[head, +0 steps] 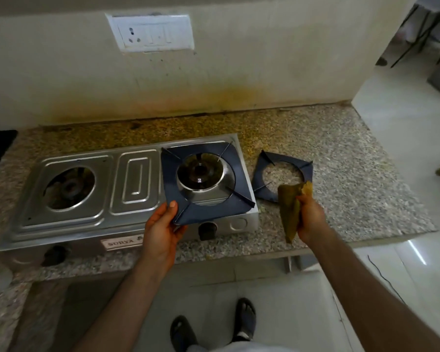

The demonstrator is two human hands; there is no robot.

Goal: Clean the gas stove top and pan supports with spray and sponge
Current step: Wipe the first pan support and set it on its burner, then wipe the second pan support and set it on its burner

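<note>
— What have you got in each hand, seen from the head camera?

— My left hand (pixel 163 226) pinches the near left corner of the dark pan support (pixel 208 207), thumb on top, fingers underneath. That support lies over the right burner (pixel 200 174) of the steel stove (pixel 127 194), skewed a little out of line with the stove's edges, its near corner jutting past the front edge. My right hand (pixel 310 219) is closed around a greenish cloth (pixel 290 212), held above the granite counter (pixel 353 174).

— Which way does the cloth run?

— Its long axis is roughly vertical: one end sticks up above my fist, the other hangs down toward the counter's front edge.

— And the other support?

— The second pan support (pixel 282 174) lies flat on the counter just right of the stove. The left burner (pixel 69 188) is bare.
</note>
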